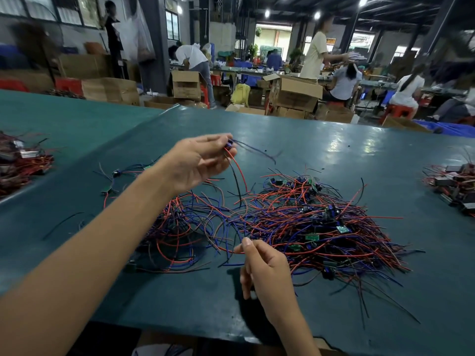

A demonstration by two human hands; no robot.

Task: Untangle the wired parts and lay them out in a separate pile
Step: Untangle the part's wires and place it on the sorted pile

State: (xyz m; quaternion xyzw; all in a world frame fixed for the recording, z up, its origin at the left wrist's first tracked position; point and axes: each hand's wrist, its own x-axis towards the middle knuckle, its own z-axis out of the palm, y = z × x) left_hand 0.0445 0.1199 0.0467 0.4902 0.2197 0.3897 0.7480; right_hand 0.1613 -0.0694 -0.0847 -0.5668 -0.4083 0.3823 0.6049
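Wires in red, blue and black are lying in a large tangle across the middle of the green worktop, with small green boards and blue parts showing among them. The left hand is hovering above the tangle's far left edge, its fingers pinching a small blue wired part at their tips. A red wire and a black wire are hanging from it down into the heap, and a thin blue lead is trailing off to the right, blurred. The right hand is sitting at the near edge of the tangle, thumb and forefinger pressing together on a red strand that is running back into the pile, the other fingers curling loosely beneath. Left of the tangle and apart from it, a few separated parts are lying with their leads spread out. A further heap is resting at the worktop's far left edge and another heap at its far right. Behind, people are working among cardboard boxes.
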